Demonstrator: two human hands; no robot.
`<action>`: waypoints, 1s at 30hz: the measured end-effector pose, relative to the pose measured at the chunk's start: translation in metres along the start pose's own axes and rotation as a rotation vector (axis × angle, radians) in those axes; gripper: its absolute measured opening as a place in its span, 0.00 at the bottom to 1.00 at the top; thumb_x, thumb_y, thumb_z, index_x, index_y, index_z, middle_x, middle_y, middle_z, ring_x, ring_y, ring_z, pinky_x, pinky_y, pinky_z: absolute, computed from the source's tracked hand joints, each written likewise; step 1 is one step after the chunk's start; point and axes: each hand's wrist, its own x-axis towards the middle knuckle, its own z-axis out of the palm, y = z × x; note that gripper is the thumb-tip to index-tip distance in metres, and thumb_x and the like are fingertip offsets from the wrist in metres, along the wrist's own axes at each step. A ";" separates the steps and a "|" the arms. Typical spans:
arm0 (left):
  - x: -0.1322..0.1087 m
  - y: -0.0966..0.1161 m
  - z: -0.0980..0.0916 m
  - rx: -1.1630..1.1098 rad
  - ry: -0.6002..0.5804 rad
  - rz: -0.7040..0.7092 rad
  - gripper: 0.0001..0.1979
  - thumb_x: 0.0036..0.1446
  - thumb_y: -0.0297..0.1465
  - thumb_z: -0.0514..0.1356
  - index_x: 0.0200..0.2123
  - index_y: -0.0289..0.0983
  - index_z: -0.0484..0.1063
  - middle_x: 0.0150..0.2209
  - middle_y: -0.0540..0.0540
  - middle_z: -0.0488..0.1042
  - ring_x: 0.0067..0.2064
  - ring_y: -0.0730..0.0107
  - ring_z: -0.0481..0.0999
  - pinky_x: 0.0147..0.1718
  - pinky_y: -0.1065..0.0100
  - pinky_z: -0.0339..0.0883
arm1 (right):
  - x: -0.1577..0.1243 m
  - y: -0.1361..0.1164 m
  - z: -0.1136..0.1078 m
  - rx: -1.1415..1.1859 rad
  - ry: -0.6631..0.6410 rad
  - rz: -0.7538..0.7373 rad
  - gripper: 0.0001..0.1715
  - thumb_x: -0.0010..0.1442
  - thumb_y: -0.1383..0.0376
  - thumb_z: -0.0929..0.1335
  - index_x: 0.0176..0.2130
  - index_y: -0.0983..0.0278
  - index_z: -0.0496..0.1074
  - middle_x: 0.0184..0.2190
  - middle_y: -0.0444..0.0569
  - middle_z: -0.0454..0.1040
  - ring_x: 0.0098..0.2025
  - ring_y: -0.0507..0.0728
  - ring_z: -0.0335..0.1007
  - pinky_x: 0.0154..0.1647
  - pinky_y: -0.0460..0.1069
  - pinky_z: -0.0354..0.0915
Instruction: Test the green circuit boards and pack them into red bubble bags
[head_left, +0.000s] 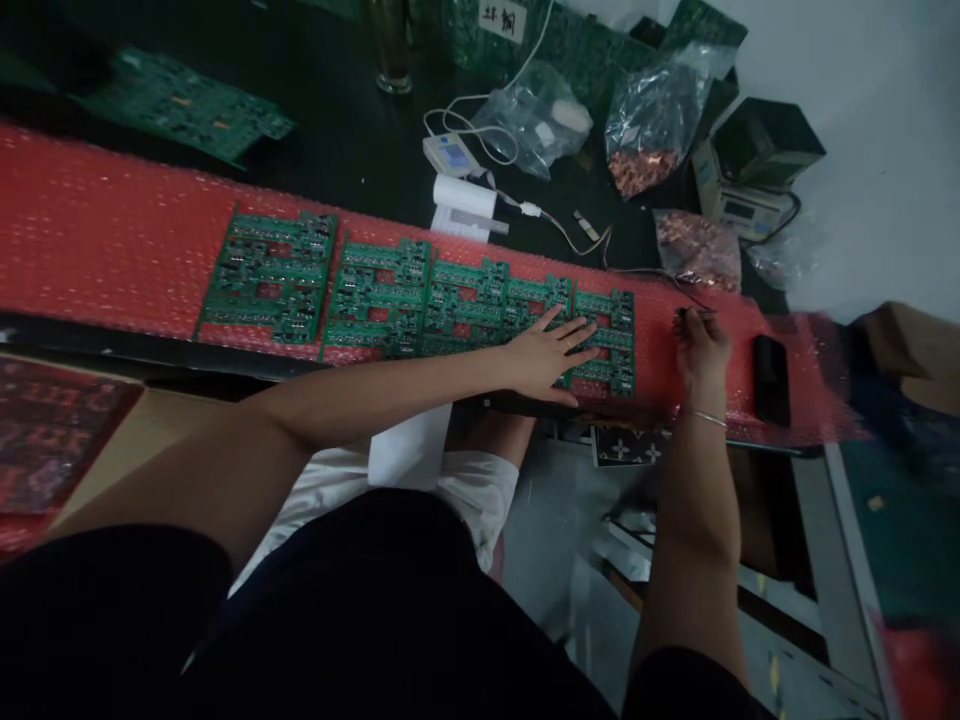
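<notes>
Several green circuit board panels (270,275) lie in a row on red bubble wrap (97,230) along the table edge. With fingers spread, my left hand (551,357) rests over the two rightmost panels, its fingertips on the last one (619,340). To the right of the row, my right hand (701,345) is closed above the bubble wrap, fingers pinched at the end of a thin dark cable (637,270). What exactly sits between those fingertips is too small to make out.
A black phone-like object (771,380) lies right of my right hand. Behind are bags of copper-coloured parts (643,170), a small device with a screen (452,155), a white paper roll (463,196), a glass (392,60) and more boards (187,110).
</notes>
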 end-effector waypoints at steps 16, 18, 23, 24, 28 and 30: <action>-0.026 -0.006 -0.004 0.011 -0.014 -0.028 0.39 0.69 0.54 0.54 0.75 0.43 0.53 0.78 0.39 0.40 0.79 0.47 0.38 0.74 0.38 0.28 | -0.001 -0.014 -0.001 -0.060 -0.203 -0.026 0.11 0.54 0.60 0.78 0.36 0.61 0.78 0.37 0.45 0.80 0.37 0.51 0.78 0.44 0.48 0.77; -0.038 -0.006 -0.006 0.004 0.006 -0.054 0.39 0.69 0.53 0.54 0.75 0.41 0.53 0.78 0.38 0.40 0.79 0.46 0.38 0.74 0.38 0.29 | -0.001 -0.018 0.004 -0.063 -0.243 -0.047 0.13 0.52 0.60 0.79 0.37 0.60 0.79 0.38 0.45 0.81 0.38 0.52 0.79 0.45 0.49 0.78; -0.085 -0.005 -0.012 -0.001 0.116 -0.183 0.36 0.70 0.48 0.56 0.74 0.36 0.56 0.77 0.34 0.44 0.79 0.44 0.42 0.74 0.38 0.34 | 0.002 -0.025 0.036 -0.373 -0.265 -0.203 0.14 0.61 0.51 0.75 0.37 0.58 0.76 0.34 0.45 0.80 0.33 0.55 0.79 0.40 0.55 0.79; -0.097 -0.004 -0.012 -0.006 0.151 -0.217 0.35 0.71 0.47 0.55 0.74 0.36 0.57 0.77 0.34 0.45 0.79 0.44 0.42 0.74 0.38 0.36 | 0.002 -0.025 0.045 -0.454 -0.275 -0.240 0.14 0.62 0.51 0.74 0.36 0.58 0.76 0.32 0.46 0.80 0.32 0.56 0.79 0.39 0.55 0.78; -0.143 -0.010 -0.011 -0.020 0.267 -0.371 0.34 0.71 0.46 0.55 0.74 0.41 0.56 0.77 0.36 0.48 0.78 0.45 0.45 0.74 0.37 0.39 | 0.002 -0.022 0.071 -0.732 -0.333 -0.415 0.11 0.63 0.55 0.72 0.32 0.58 0.76 0.30 0.48 0.79 0.33 0.59 0.78 0.41 0.57 0.75; -0.165 -0.018 -0.007 0.000 0.302 -0.475 0.36 0.70 0.49 0.56 0.75 0.44 0.55 0.77 0.38 0.47 0.79 0.43 0.42 0.74 0.35 0.35 | 0.000 -0.019 0.077 -0.797 -0.356 -0.478 0.09 0.63 0.58 0.72 0.32 0.59 0.75 0.30 0.49 0.79 0.35 0.59 0.77 0.42 0.57 0.73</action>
